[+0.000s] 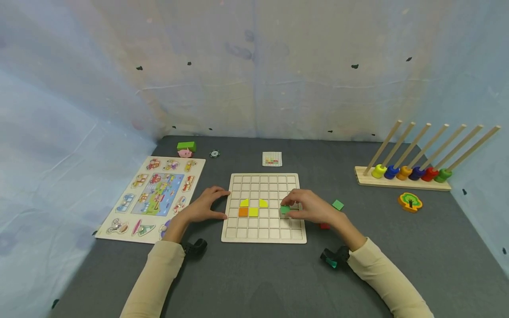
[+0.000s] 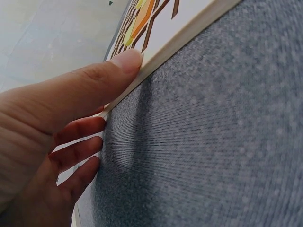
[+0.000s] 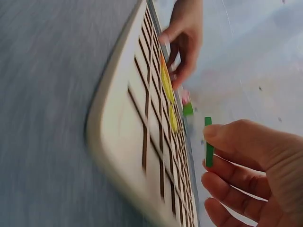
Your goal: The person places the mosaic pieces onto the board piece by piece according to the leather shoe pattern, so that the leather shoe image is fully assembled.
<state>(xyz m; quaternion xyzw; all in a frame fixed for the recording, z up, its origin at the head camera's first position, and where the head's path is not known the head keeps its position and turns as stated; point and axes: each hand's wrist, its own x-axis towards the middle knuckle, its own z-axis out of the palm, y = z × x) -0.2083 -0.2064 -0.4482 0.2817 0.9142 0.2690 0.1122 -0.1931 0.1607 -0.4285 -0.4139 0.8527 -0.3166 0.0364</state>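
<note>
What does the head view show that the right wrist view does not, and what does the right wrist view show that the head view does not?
Only the head view: the peg stand, the tree, the card beyond the board and the red tile.

Only the right wrist view: the held green tile edge-on, and the palm side of the right hand.

Both: the board, both hands, the held tile itself, the left hand at the board's edge, and yellow tiles.
</note>
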